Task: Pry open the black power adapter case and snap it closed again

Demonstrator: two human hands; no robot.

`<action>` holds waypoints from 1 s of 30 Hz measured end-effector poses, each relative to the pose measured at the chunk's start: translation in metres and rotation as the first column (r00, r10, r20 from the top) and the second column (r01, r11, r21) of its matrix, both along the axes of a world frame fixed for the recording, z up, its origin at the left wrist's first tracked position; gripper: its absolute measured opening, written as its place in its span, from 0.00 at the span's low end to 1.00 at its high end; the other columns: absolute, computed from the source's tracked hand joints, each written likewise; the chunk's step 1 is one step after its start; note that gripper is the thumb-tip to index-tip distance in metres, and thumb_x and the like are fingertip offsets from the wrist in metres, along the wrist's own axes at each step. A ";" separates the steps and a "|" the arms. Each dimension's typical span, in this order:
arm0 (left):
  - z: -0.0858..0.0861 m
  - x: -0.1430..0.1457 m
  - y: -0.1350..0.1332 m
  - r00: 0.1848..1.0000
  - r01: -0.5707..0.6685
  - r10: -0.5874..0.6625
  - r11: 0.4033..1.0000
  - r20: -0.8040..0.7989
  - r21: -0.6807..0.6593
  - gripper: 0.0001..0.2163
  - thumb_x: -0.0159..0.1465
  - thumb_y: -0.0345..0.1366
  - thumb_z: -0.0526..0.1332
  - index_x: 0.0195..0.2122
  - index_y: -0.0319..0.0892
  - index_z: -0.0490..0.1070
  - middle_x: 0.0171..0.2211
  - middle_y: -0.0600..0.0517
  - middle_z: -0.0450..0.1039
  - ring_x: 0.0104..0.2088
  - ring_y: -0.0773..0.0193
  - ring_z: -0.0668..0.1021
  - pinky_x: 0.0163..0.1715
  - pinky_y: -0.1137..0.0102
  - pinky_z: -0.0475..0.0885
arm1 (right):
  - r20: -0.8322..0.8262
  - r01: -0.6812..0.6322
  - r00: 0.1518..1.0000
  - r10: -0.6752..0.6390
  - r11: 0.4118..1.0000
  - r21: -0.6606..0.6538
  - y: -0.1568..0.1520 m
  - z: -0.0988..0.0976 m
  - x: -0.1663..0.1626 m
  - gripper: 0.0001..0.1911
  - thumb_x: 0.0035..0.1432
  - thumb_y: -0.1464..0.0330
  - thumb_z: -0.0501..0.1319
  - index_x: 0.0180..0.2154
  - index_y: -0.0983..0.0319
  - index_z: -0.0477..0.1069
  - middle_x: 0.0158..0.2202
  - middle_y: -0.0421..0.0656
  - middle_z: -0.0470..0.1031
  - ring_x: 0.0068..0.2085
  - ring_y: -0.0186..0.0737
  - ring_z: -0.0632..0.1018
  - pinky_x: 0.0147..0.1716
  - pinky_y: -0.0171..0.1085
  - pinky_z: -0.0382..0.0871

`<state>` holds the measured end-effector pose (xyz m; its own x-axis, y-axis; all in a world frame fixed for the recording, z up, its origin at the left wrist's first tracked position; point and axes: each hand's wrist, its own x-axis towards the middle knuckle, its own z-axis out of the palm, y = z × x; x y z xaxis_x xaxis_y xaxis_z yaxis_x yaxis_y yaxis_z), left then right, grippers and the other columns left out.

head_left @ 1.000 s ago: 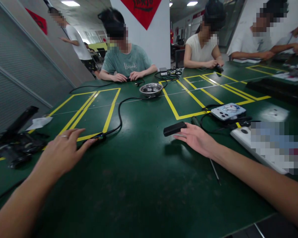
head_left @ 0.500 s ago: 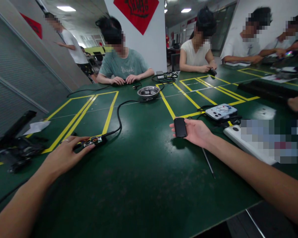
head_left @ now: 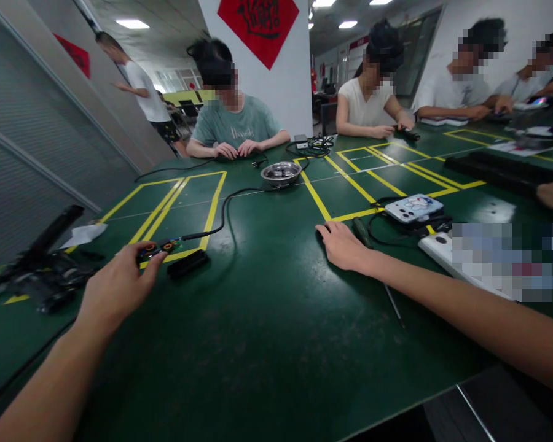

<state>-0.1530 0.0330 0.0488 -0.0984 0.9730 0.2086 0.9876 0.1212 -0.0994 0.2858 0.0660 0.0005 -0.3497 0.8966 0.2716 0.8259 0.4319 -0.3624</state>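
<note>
A small circuit board [head_left: 166, 245] with orange-ringed coils and a black cable [head_left: 223, 215] is pinched between the thumb and fingers of my left hand [head_left: 122, 282]. Just below it, on the table, lies an open black casing half [head_left: 188, 264]. My right hand [head_left: 343, 245] is palm down, low at the tabletop, its fingers curled over a black plastic cover [head_left: 321, 238]. Only a dark edge of that cover shows. A screwdriver [head_left: 362, 232] with a dark green handle lies under my right wrist, its shaft pointing towards me.
On the green table [head_left: 258, 344] stands a metal bowl [head_left: 281, 174] with small parts inside. A phone [head_left: 413, 209] and a white case [head_left: 461, 264] lie at right. A black clamp-like device [head_left: 50, 276] sits at left. Co-workers sit across the table.
My left hand has lifted the circuit board out of the black casing half, which now lies on the table. My right hand has turned from palm up to palm down with the black cover.
</note>
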 end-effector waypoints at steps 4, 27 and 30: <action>-0.002 -0.003 0.000 1.000 -0.013 0.012 0.999 0.006 0.046 0.32 0.67 0.57 0.36 0.60 0.35 0.54 0.47 0.40 0.71 0.45 0.46 0.76 0.39 0.62 0.70 | 0.113 -0.005 0.994 -0.010 0.991 0.135 -0.009 0.006 -0.025 0.24 0.61 0.72 0.50 0.58 0.74 0.61 0.62 0.64 0.57 0.65 0.64 0.53 0.62 0.60 0.40; -0.012 0.005 -0.004 0.986 0.163 -0.167 0.978 0.023 0.128 0.21 0.70 0.49 0.44 0.57 0.40 0.56 0.40 0.48 0.70 0.39 0.53 0.76 0.34 0.68 0.69 | 0.342 -0.504 0.831 0.439 0.855 0.128 0.038 0.009 -0.198 0.13 0.62 0.72 0.55 0.44 0.66 0.75 0.48 0.51 0.74 0.50 0.45 0.72 0.44 0.40 0.68; -0.013 0.009 -0.003 0.983 0.173 -0.180 0.975 0.040 0.143 0.21 0.70 0.49 0.45 0.56 0.39 0.58 0.39 0.47 0.71 0.38 0.54 0.76 0.32 0.68 0.69 | 0.382 -0.508 0.812 0.442 0.857 0.088 0.036 0.011 -0.157 0.15 0.60 0.70 0.57 0.45 0.68 0.75 0.46 0.56 0.72 0.48 0.50 0.72 0.42 0.44 0.70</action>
